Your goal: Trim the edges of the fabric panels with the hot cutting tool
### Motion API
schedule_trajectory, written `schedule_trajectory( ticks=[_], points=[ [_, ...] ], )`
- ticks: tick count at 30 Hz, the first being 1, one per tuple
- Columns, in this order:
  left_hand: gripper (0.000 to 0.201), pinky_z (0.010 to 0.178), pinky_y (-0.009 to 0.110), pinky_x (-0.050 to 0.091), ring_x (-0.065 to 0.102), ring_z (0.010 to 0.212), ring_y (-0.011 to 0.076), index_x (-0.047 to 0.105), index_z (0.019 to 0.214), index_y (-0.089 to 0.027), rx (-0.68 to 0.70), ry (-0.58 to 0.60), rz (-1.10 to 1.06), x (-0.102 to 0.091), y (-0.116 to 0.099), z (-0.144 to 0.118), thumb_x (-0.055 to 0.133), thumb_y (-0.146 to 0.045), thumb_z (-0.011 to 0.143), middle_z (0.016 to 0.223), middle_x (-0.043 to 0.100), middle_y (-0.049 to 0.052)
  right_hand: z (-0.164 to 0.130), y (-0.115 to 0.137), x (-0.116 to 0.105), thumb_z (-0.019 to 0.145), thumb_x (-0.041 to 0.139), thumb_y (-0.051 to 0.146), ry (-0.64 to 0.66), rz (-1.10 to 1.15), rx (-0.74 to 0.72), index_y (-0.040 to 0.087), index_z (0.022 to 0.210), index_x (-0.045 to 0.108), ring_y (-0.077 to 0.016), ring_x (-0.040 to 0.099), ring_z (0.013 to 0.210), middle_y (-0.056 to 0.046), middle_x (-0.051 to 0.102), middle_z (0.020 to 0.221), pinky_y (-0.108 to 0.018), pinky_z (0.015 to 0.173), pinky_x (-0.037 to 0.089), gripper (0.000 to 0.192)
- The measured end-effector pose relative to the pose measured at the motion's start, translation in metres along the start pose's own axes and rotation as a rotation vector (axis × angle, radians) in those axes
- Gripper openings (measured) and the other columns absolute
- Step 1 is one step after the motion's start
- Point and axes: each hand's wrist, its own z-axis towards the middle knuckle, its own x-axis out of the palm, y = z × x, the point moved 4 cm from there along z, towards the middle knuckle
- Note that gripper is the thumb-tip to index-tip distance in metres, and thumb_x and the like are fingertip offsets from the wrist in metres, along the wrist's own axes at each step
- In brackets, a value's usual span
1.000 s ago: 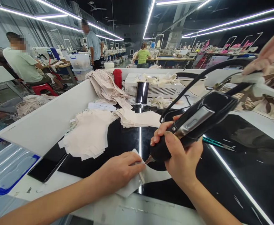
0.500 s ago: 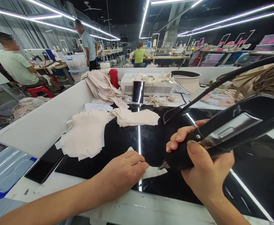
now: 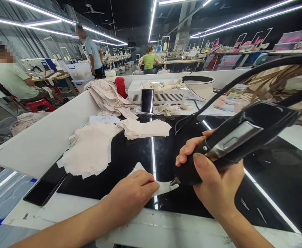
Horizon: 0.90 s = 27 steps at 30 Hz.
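Observation:
In the head view my left hand (image 3: 132,191) has its fingers closed over a small white fabric piece (image 3: 163,188) on the shiny black work surface (image 3: 130,151). A pointed end of the piece sticks out beyond my knuckles. My right hand (image 3: 218,182) grips a black corded handheld power tool (image 3: 233,141) with a silver panel on its side. The tool leans down to the left, and its narrow metal tip (image 3: 175,181) is at the right end of the piece. Whether the tip presses into the cloth I cannot tell.
Stacked cream fabric pieces (image 3: 89,148) lie at left, another stack (image 3: 146,129) beyond. A dark phone (image 3: 46,186) rests by the left panel (image 3: 44,144). Behind are a white vented box (image 3: 161,96), a red container (image 3: 120,87) and a round bin (image 3: 200,91). The tool's cable (image 3: 218,94) arches at right.
The view has turned slightly right, so the scene sits further left. The tool's rear end has swung a little left and down. More of the fabric's pointed end shows beyond my left hand.

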Motion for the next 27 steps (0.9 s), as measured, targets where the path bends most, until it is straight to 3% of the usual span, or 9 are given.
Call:
schedule_trajectory(
  ticks=[13, 27],
  points=[
    [0.025, 0.092, 0.03, 0.066, 0.071, 0.098, 0.021, 0.069, 0.121, -0.014, 0.064, -0.068, 0.045, 0.002, -0.006, 0.002, 0.05, 0.0, 0.112, 0.106, 0.072, 0.007, 0.001, -0.011, 0.012, 0.09, 0.096, 0.043, 0.049, 0.02, 0.024, 0.031, 0.113, 0.066, -0.0145, 0.069, 0.062, 0.006, 0.073, 0.086, -0.029, 0.056, 0.063, 0.04],
    [0.026, 0.084, 0.03, 0.065, 0.07, 0.094, 0.0214, 0.07, 0.123, -0.02, -0.005, -0.071, 0.096, 0.001, -0.003, -0.004, 0.056, -0.003, 0.109, 0.11, 0.07, 0.006, -0.002, -0.015, 0.025, 0.093, 0.093, 0.043, 0.078, 0.049, 0.051, 0.031, 0.113, 0.058, -0.0131, 0.068, 0.06, 0.008, 0.072, 0.085, -0.027, 0.055, 0.062, 0.042]
  ],
)
